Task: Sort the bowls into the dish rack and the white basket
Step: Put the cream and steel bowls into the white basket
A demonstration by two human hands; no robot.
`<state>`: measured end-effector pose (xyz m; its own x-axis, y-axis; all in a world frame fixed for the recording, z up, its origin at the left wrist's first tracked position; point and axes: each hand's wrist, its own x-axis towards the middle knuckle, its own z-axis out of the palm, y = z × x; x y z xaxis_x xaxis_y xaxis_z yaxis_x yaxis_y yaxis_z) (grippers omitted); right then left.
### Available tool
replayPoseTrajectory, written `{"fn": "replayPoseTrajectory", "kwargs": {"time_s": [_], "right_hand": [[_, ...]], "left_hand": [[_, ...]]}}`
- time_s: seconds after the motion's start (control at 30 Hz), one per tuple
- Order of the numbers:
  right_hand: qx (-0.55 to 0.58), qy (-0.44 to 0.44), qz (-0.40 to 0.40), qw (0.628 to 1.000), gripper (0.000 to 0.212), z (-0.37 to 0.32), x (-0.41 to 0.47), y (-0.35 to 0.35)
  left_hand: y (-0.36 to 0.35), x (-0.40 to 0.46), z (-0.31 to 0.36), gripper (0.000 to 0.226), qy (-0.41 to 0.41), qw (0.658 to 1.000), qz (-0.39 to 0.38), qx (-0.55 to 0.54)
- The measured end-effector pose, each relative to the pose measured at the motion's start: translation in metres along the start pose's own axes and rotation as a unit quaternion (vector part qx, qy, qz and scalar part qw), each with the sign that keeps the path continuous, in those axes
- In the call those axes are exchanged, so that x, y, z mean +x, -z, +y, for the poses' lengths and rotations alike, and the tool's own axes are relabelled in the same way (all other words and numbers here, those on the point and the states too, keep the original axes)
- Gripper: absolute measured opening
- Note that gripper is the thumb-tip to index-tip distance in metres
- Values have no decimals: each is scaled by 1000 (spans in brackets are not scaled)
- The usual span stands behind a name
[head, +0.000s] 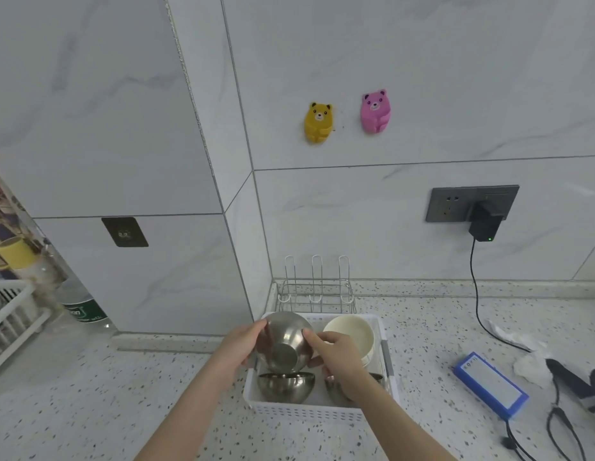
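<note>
A steel bowl [283, 341] is tipped on its side above the white basket [306, 414], its base facing me. My left hand [238, 349] grips its left rim and my right hand [337, 356] holds its right side with fingers curled round it. In the basket another steel bowl [285, 387] lies at the front left, a third steel bowl [334, 392] is partly hidden under my right wrist, and cream bowls [351, 337] lean at the back right. A wire dish rack [317, 291] stands behind the basket against the wall.
A blue box [490, 385] and black cables [562, 424] lie on the counter at the right, with a plugged charger [482, 226] on the wall. At the far left stand a white slatted rack [13, 321] and a bottle [83, 307].
</note>
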<state>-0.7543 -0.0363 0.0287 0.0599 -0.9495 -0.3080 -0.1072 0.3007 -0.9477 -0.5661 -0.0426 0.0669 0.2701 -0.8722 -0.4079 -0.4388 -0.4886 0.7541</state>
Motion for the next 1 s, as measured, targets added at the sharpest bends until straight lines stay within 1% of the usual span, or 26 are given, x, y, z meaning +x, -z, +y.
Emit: {"fn": "replayPoseTrajectory", "kwargs": {"time_s": [0.13,0.23,0.33,0.47,0.63,0.8,0.87,0.93,1.0], "right_hand": [[-31,-18,-9,999,36,0,6,0],[-40,-31,-11,999,34,2,10,1],[-53,-43,-21,997,33,1,13,1],[-61,-46,-39,996,34,5,15,0],[-99,-43,-35,994,23,13,16,-1],[-179,-27,-59,982,31,17,16,1],[-219,-10,-67,973,32,17,16,2],[-250,5,-72,966,30,16,16,0],[-264,11,-74,962,33,14,14,-1]], "left_hand": [[-2,12,-13,43,-36,998,5,57],[-4,18,-24,49,-35,996,0,85],[-4,22,-28,50,-32,994,0,108],[-6,21,-32,45,-56,993,-39,92],[-9,22,-43,44,-80,993,-65,62],[-8,23,-54,33,-102,988,-93,63],[-9,22,-57,32,-118,986,-92,74],[-11,19,-59,32,-151,979,-87,102],[-14,18,-61,32,-158,978,-97,99]]}}
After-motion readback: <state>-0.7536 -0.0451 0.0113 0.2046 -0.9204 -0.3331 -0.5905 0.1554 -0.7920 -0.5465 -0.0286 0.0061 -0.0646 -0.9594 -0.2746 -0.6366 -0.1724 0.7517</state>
